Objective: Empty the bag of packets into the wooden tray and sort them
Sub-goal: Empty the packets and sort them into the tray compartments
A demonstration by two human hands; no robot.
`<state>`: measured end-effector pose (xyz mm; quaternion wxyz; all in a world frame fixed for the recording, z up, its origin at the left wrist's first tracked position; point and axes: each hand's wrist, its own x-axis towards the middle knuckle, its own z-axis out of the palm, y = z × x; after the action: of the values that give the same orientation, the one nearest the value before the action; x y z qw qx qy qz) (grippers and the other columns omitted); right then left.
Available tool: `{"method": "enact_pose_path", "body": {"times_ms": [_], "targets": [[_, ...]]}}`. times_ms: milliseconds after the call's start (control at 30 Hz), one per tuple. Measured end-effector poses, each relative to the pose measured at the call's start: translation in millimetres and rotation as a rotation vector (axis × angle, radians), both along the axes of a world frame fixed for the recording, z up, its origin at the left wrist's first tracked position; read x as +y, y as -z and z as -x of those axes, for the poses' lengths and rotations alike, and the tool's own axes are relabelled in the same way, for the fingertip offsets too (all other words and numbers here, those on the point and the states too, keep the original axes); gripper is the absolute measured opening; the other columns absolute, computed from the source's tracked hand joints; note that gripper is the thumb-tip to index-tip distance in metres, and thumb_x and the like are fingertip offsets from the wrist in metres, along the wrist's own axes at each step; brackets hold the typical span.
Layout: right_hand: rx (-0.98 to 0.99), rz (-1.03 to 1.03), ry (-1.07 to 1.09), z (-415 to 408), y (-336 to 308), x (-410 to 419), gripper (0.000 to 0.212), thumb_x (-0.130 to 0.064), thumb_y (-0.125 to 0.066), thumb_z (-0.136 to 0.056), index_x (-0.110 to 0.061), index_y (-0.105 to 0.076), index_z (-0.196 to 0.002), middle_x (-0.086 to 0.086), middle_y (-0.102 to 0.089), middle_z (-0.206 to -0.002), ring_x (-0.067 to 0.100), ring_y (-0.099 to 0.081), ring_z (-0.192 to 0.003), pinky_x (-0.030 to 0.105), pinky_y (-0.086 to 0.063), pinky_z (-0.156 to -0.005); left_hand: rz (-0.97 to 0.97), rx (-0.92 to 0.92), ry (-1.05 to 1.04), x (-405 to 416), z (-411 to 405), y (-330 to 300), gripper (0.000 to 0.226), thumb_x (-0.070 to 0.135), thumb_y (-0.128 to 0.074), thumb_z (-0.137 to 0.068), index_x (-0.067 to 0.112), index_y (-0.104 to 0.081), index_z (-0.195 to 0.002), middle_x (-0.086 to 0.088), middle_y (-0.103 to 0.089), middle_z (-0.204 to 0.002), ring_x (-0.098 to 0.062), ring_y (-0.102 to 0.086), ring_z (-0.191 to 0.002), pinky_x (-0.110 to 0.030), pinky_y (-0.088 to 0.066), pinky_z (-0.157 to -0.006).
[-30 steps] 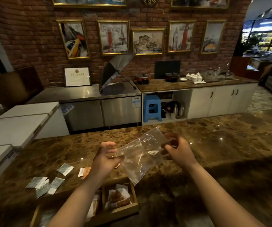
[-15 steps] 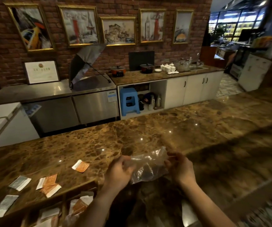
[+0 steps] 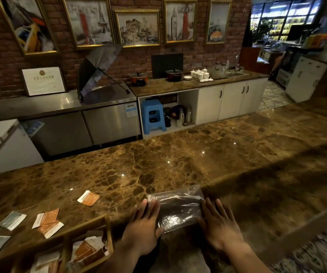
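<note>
An empty clear plastic bag [image 3: 177, 207] lies flat on the brown marble counter [image 3: 178, 160]. My left hand [image 3: 145, 229] presses flat on its left end and my right hand [image 3: 217, 226] on its right end, fingers spread. The wooden tray [image 3: 107, 233] sits at the lower left edge of the view; its right compartment holds orange and white packets [image 3: 88, 251]. Loose orange packets [image 3: 47, 218] [image 3: 88, 198] and grey-green packets [image 3: 12, 220] lie on the counter left of the tray.
Behind the counter stand a steel cabinet [image 3: 107, 123] with an open umbrella [image 3: 97, 71] on it, a blue stool [image 3: 152, 117] and white cupboards [image 3: 231, 99]. The counter's near edge drops to patterned floor at the lower right.
The bag went from held up and crumpled between both hands to lying flat on the counter, with both palms now pressing on its ends. The view has swung to the right.
</note>
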<state>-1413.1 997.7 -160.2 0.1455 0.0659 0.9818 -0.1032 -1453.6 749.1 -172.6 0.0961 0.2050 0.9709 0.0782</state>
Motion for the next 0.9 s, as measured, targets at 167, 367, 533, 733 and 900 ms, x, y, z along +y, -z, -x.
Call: {"method": "enact_pose_path", "body": {"times_ms": [167,367,533,733,900], "targets": [[0.008,-0.058,-0.021,-5.9,3.3,2.8,0.114,-0.073,0.028,-0.056,-0.028,0.01,-0.16,-0.014,0.026,-0.156,0.022,0.023,-0.153,0.046,0.015,-0.123,0.105,0.077,0.066,-5.9,-4.3,8.9,0.097,0.07,0.019,-0.082,0.02,-0.015,-0.159,-0.001,-0.007,-0.166,-0.03,-0.006,-0.153,-0.035,0.03,-0.11],[0.012,-0.039,0.048,-1.5,-0.3,0.7,0.074,-0.062,-0.01,-0.101,-0.023,0.003,-0.161,-0.001,0.009,-0.17,0.022,0.014,-0.156,0.043,0.005,-0.127,0.02,0.052,0.004,-10.0,-9.8,-13.3,0.072,0.054,-0.021,-0.103,0.024,0.014,-0.158,0.006,0.024,-0.163,-0.019,0.028,-0.15,-0.044,0.015,-0.123],[0.34,0.043,0.016,9.6,-25.2,-21.4,0.058,-0.053,-0.032,-0.101,-0.025,-0.034,-0.152,0.005,-0.038,-0.159,0.024,-0.034,-0.147,0.04,-0.027,-0.12,-0.131,0.157,-0.077,-39.8,-12.8,-51.9,0.068,0.051,-0.03,-0.103,0.029,0.0,-0.16,0.011,0.004,-0.167,-0.014,0.009,-0.154,-0.035,0.003,-0.125],[0.508,0.241,-0.352,21.4,-53.3,-118.6,0.025,-0.036,-0.054,-0.098,-0.023,-0.063,-0.118,0.0,-0.062,-0.113,0.021,-0.061,-0.104,0.03,-0.048,-0.084,-0.305,0.3,-0.418,-117.5,-47.5,-99.9,0.045,0.038,-0.043,-0.104,0.034,-0.038,-0.149,0.008,-0.052,-0.141,-0.016,-0.044,-0.135,-0.031,-0.033,-0.109],[0.435,0.309,-0.709,0.9,-56.5,-203.8,0.043,-0.049,-0.037,-0.096,-0.032,-0.062,-0.126,-0.005,-0.062,-0.128,0.018,-0.057,-0.114,0.035,-0.048,-0.096,-0.188,0.3,-0.546,-200.9,-80.0,-85.9,0.043,0.032,-0.046,-0.103,0.033,-0.043,-0.146,0.004,-0.056,-0.142,-0.018,-0.051,-0.129,-0.035,-0.041,-0.107]]}}
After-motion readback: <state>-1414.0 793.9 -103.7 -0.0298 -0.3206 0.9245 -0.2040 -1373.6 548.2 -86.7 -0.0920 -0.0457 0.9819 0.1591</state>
